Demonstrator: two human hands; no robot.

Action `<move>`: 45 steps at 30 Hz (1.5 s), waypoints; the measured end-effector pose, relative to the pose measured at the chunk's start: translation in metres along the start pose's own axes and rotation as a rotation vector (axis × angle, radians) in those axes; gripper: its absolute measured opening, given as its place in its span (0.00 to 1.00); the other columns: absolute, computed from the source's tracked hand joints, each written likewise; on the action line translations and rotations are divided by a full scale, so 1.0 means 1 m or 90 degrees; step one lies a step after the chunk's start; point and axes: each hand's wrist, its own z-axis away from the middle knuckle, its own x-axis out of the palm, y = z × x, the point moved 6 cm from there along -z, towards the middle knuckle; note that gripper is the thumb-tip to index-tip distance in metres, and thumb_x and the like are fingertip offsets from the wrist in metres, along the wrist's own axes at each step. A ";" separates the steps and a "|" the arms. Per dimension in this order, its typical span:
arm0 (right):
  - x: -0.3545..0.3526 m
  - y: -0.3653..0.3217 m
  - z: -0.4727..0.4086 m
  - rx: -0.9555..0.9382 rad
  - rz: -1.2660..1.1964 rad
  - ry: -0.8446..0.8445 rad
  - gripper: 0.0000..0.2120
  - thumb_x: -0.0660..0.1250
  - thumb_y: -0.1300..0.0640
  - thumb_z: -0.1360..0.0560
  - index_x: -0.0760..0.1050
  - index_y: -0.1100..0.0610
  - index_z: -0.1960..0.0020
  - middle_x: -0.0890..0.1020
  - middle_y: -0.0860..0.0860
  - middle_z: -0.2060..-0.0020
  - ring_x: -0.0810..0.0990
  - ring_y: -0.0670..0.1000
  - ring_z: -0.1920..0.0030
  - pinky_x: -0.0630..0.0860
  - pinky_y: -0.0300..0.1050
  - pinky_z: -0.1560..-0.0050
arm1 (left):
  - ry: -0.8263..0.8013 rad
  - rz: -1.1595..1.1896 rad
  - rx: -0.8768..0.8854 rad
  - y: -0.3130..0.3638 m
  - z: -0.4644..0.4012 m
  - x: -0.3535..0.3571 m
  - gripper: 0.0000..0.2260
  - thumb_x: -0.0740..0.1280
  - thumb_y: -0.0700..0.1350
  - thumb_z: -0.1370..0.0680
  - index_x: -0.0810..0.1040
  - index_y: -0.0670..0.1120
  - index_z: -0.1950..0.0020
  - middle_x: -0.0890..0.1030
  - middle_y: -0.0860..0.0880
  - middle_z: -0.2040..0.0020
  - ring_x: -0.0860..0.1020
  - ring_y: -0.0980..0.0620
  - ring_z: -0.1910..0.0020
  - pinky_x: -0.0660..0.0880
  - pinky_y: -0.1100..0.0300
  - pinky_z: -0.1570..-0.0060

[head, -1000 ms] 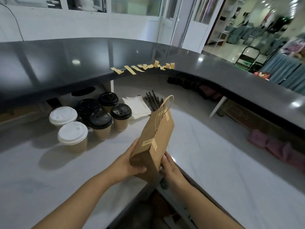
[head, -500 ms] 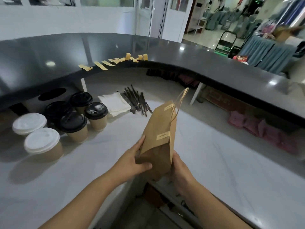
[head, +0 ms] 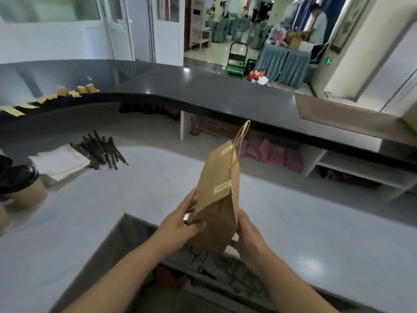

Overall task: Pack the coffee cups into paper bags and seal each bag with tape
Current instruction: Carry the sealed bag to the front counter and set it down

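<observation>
Matt brown paper bag [head: 217,206]; glossy dark raised counter [head: 203,86]; smooth pale worktop [head: 316,233].

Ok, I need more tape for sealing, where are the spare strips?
In the head view, the tape strips are stuck in a row along the edge of the dark raised counter at far left, above the black stirrers.

coffee cups [head: 24,188] cut off at left edge, tape strips [head: 67,92] blurred

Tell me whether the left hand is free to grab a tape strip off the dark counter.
Probably not: the left hand grips the paper bag, and the tape strips sit far off.
</observation>
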 end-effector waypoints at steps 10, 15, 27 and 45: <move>-0.183 -0.013 0.048 -0.042 -0.058 0.118 0.19 0.51 0.40 0.19 0.70 0.46 0.33 0.77 0.46 0.41 0.75 0.47 0.41 0.77 0.45 0.52 | -0.116 -0.005 0.038 0.064 -0.045 0.173 0.34 0.70 0.56 0.30 0.58 0.68 0.29 0.70 0.62 0.34 0.73 0.57 0.38 0.75 0.51 0.40; -0.254 -0.020 0.068 -0.072 -0.051 0.159 0.19 0.51 0.41 0.19 0.70 0.46 0.33 0.79 0.45 0.41 0.77 0.46 0.42 0.78 0.44 0.51 | -0.150 -0.011 0.081 0.090 -0.064 0.239 0.30 0.68 0.50 0.26 0.59 0.67 0.29 0.71 0.61 0.35 0.71 0.55 0.35 0.74 0.50 0.38; -0.365 -0.077 0.086 -0.158 -0.086 0.285 0.22 0.54 0.38 0.23 0.69 0.44 0.32 0.77 0.44 0.41 0.76 0.48 0.42 0.76 0.49 0.45 | -0.260 -0.017 0.161 0.178 -0.124 0.339 0.30 0.68 0.43 0.24 0.58 0.67 0.32 0.70 0.63 0.39 0.70 0.53 0.36 0.74 0.52 0.40; -0.530 -0.185 0.030 -0.224 -0.077 0.383 0.20 0.57 0.42 0.21 0.67 0.45 0.31 0.78 0.49 0.41 0.76 0.53 0.40 0.75 0.54 0.41 | -0.281 0.032 0.225 0.267 -0.271 0.444 0.34 0.69 0.40 0.25 0.58 0.62 0.27 0.72 0.57 0.36 0.72 0.56 0.38 0.74 0.58 0.43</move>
